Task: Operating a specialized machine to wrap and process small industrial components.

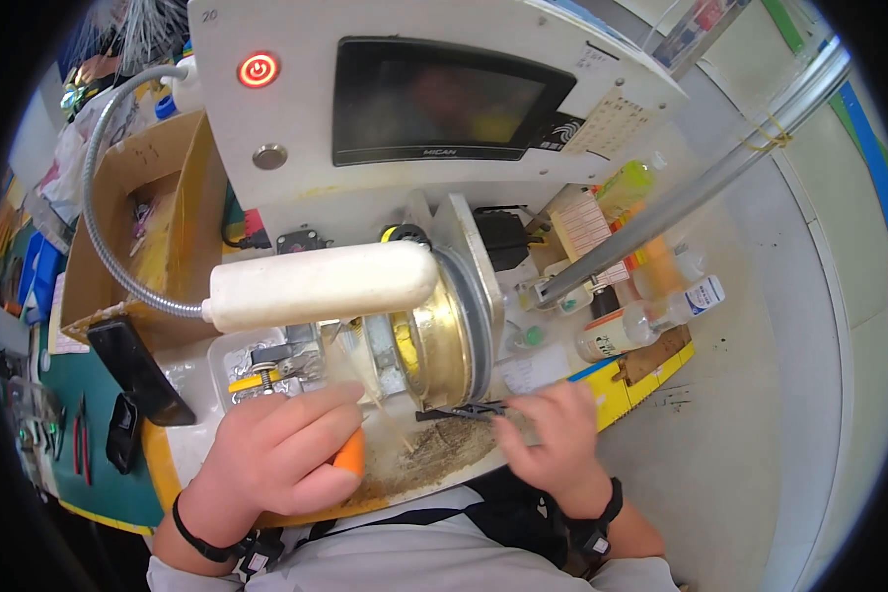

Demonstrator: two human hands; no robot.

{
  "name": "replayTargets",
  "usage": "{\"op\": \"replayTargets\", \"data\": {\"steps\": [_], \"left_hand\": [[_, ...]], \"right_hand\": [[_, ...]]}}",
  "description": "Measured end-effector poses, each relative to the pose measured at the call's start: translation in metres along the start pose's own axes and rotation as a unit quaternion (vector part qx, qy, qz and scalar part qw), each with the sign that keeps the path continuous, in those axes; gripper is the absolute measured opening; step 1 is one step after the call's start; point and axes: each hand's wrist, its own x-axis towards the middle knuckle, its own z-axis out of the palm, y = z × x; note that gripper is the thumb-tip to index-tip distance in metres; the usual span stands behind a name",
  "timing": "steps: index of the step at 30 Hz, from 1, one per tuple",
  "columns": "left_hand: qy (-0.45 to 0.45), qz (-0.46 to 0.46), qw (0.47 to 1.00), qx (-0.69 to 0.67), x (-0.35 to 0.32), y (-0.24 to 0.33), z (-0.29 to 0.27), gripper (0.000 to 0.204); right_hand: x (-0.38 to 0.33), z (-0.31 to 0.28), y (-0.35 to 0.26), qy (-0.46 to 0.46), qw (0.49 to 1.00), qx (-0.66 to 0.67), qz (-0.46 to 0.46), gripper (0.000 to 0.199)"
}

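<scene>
My left hand is closed around an orange rounded handle; the rest of that tool is hidden by my fingers. Close to its fingertips, a thin light-brown stick slants over the stained work surface. My right hand is half curled, thumb apart from the fingers. Its fingertips reach the end of a dark slender metal tool, whether in contact I cannot tell. That tool lies below a brass-coloured wheel with a grey rim. Over the wheel's left side hangs a white lamp-like arm.
Behind the wheel stands a white machine panel with a dark screen and a lit red button. At left are a cardboard box, a black phone-like slab and red-handled pliers. Bottles and a metal pole occupy the right.
</scene>
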Motion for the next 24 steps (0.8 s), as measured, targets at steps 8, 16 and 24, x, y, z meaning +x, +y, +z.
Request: {"op": "replayTargets", "data": {"steps": [8, 16, 24], "left_hand": [[0.003, 0.004, 1.000, -0.004, 0.004, -0.001, -0.006, 0.022], [0.030, 0.045, 0.998, -0.013, 0.003, -0.006, -0.002, 0.021], [0.016, 0.033, 0.999, -0.011, 0.001, -0.005, -0.003, 0.023]], "right_hand": [[0.003, 0.029, -0.006, -0.110, 0.991, -0.038, 0.071, 0.020], [0.009, 0.030, -0.020, -0.132, 0.991, -0.022, 0.025, 0.019], [0.007, 0.033, -0.022, -0.169, 0.984, 0.021, 0.047, 0.019]]}}
